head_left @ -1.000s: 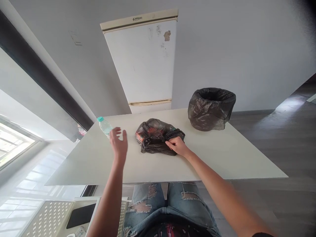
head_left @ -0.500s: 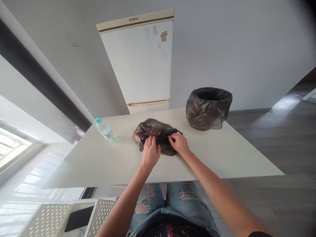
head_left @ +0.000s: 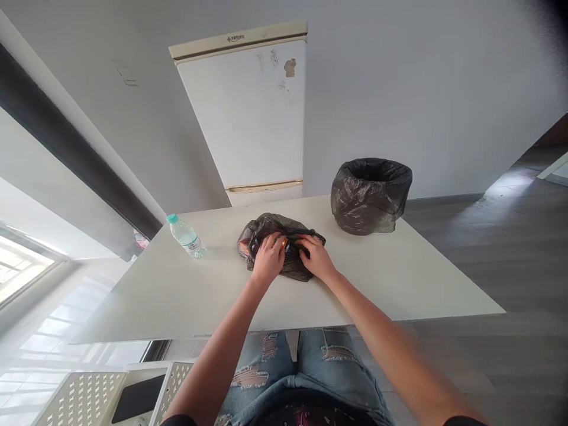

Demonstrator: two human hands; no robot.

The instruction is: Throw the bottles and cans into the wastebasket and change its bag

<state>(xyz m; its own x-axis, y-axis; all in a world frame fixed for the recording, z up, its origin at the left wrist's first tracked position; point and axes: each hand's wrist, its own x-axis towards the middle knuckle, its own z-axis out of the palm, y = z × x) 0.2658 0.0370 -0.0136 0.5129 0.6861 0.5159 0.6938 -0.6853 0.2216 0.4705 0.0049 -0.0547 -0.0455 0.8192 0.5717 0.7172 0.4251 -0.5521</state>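
Note:
A crumpled black plastic bag (head_left: 261, 228) with something coloured inside lies in the middle of the white table (head_left: 390, 278). Both my hands rest on it. My left hand (head_left: 267, 260) grips the bag's near left part, fingers curled into the plastic. My right hand (head_left: 314, 258) grips its near right part, fingers pinching the plastic. A small orange-brown bit (head_left: 284, 242) shows between the two hands; I cannot make out what it is.
A bin lined with a black bag (head_left: 370, 195) stands at the table's back right. A clear water bottle (head_left: 185, 235) with a teal cap lies at the back left. A white fridge (head_left: 244, 112) stands behind the table. A white perforated stand (head_left: 80, 396) is at lower left.
My left hand came from near the bottle across to the bag and closed on it. My right hand stayed on the bag, shifting slightly left.

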